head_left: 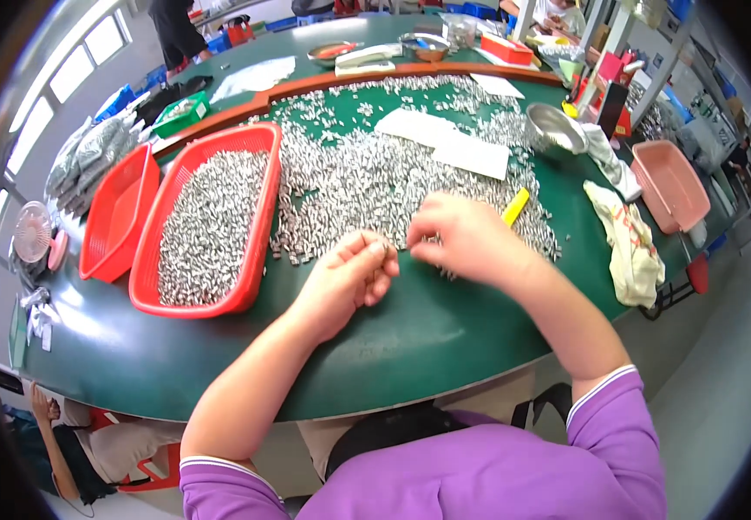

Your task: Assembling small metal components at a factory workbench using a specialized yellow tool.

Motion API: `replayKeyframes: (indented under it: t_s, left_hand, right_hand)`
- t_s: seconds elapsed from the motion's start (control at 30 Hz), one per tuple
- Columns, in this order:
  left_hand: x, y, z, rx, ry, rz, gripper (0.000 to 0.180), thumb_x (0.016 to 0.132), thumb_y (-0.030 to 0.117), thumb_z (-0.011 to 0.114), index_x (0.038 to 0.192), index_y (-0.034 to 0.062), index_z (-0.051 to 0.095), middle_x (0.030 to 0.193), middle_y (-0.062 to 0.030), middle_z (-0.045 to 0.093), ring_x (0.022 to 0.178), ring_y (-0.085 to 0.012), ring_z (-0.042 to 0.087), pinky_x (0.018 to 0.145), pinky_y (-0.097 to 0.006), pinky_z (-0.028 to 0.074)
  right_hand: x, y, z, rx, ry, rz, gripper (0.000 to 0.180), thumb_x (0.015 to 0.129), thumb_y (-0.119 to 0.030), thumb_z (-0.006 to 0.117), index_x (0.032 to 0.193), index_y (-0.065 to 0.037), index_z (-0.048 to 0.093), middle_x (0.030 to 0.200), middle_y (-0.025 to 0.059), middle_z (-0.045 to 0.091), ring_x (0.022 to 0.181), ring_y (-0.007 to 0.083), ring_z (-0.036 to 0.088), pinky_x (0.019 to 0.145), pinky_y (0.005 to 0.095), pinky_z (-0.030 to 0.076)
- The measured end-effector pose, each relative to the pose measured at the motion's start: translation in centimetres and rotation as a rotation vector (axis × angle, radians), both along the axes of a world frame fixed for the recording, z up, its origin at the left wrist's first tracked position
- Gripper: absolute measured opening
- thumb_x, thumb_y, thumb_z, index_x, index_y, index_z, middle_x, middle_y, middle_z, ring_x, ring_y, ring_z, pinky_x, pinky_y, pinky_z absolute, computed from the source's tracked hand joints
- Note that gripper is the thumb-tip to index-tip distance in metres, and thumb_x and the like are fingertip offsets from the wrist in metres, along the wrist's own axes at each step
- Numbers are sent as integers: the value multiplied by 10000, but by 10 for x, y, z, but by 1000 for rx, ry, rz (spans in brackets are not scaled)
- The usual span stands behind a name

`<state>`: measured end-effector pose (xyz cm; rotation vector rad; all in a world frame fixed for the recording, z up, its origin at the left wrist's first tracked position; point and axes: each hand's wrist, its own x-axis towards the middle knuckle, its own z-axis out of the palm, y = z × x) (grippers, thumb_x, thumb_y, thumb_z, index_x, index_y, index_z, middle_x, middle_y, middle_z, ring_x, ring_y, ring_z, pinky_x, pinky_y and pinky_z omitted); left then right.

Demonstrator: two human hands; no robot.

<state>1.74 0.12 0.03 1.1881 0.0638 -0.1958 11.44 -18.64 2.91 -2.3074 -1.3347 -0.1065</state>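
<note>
A wide heap of small silvery metal parts [349, 182] is spread over the green table in front of me. At the heap's near edge, my left hand [351, 282] is closed, with thumb and forefinger pinched on a small metal part that barely shows. Beside it, my right hand [471, 238] hangs over the heap with bent fingers; motion smears it, and whatever is under the fingertips is hidden. A yellow-handled tool [515, 208] lies on the parts just beyond my right hand. To the left stands a red plastic basket [273, 182] filled with the same parts.
White paper sheets [471, 156] lie on the heap. A metal bowl [556, 128], a cream cloth [625, 247] and a pink tub [670, 186] are at right. Another red basket [120, 212] and a small fan [33, 232] are at left. A wooden strip [306, 84] borders the far side.
</note>
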Motion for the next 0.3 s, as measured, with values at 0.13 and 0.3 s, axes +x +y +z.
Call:
replayKeyframes:
  t_s: [0.13, 0.3]
  left_hand:
    - [1, 2, -7, -66, 4, -46, 112, 983, 162, 481, 986, 69, 542, 843, -34, 573, 589, -67, 449, 491, -178, 344]
    - [3, 8, -8, -127, 7, -54, 101, 980, 146, 484, 1028, 68, 525, 874, -50, 569, 602, -79, 452, 503, -191, 362]
  right_hand:
    - [-12, 3, -12, -50, 15, -53, 77, 740, -174, 687, 773, -118, 646, 817, 61, 553, 824, 262, 590, 711, 389, 495]
    - [-14, 1, -15, 35, 2, -68, 143, 741, -171, 703, 851, -111, 634, 865, 64, 557, 857, 273, 582, 735, 386, 486]
